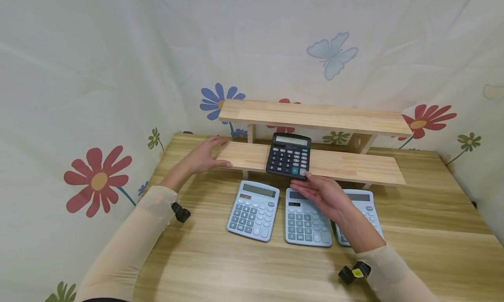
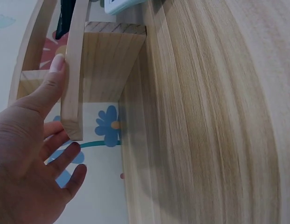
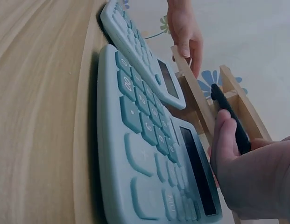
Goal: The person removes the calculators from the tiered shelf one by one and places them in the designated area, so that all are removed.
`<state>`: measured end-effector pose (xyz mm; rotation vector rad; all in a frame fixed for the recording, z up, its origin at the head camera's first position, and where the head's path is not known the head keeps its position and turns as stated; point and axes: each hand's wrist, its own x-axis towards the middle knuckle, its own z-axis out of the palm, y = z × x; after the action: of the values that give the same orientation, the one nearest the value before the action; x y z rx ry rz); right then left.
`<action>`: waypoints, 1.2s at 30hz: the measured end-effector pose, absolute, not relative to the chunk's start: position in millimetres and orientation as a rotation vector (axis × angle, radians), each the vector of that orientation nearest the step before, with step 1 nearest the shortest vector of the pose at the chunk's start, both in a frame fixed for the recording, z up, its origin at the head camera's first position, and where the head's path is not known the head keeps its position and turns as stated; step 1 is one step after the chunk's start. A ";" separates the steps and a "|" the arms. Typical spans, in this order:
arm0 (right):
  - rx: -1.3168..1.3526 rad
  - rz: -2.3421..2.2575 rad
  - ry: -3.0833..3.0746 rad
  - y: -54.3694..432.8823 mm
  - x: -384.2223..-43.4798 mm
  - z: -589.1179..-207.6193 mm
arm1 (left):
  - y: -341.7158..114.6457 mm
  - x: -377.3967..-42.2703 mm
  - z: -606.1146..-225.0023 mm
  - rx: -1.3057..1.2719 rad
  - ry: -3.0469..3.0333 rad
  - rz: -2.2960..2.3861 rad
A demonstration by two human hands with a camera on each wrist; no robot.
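Observation:
My left hand point(image 1: 204, 156) holds the left end of the lower board of a two-tier wooden shelf point(image 1: 244, 155). In the left wrist view its thumb lies on the board and the other fingers reach round the end. My right hand point(image 1: 324, 194) pinches a black calculator point(image 1: 289, 156) by its lower right corner, thumb on top and fingers beneath. The calculator is over the middle of the lower board, keys facing up; in the right wrist view it is tilted. Whether its far edge touches the board I cannot tell.
Three light blue calculators lie on the wood-grain table point(image 1: 220, 267) before the shelf: one at left point(image 1: 253, 211), one in the middle point(image 1: 303, 223), one at right point(image 1: 370, 205) partly behind my right hand. A printed flower curtain point(image 1: 267, 43) hangs behind.

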<state>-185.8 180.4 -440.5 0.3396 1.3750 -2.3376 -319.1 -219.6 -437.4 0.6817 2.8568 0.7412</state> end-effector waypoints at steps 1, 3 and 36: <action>0.324 -2.330 1.374 180.6 -185.7 -440.7 | -219.2 -319.2 -436.8 0.679 2.859 0.741; 0.292 -2.301 1.399 181.3 -185.1 -441.6 | -218.4 -319.4 -436.1 0.678 2.860 0.734; -0.233 -1.974 1.565 70.6 -106.7 -459.7 | -216.4 -318.5 -433.2 0.692 2.868 0.690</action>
<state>-106.7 70.6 -459.7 -0.2326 1.5648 -1.9744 -318.5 -216.4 -433.2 0.6916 2.8685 0.6896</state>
